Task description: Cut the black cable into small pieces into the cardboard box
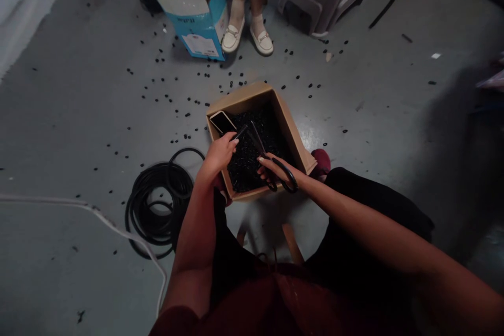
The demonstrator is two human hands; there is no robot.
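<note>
Well, nearest to my camera, dark-trousered knees [370, 194] frame the near side of the carton [289, 126], my landmark here. Over the carton's opening I see the right hand [273, 167] wrapped around the black handles of a pair of scissors [258, 143], whose blades look slightly parted. Just beside it, above the carton's left part, the left hand [221, 152] is closed in a narrow pinch on a thin black strip [242, 131], its tip near the blades. Below both hands, small black pieces [255, 168] cover the carton's bottom, and a dark-screened phone [222, 122] leans in its far left corner. Left of the carton I make out a coil of black hose [136, 210], with a white cable [55, 199] running past it. Beyond the carton, black bits [166, 96] dot the floor; farther still, a blue box [197, 37] stands beside another person's white shoes [232, 38], and a plastic stool [309, 18] sits to the far right.
</note>
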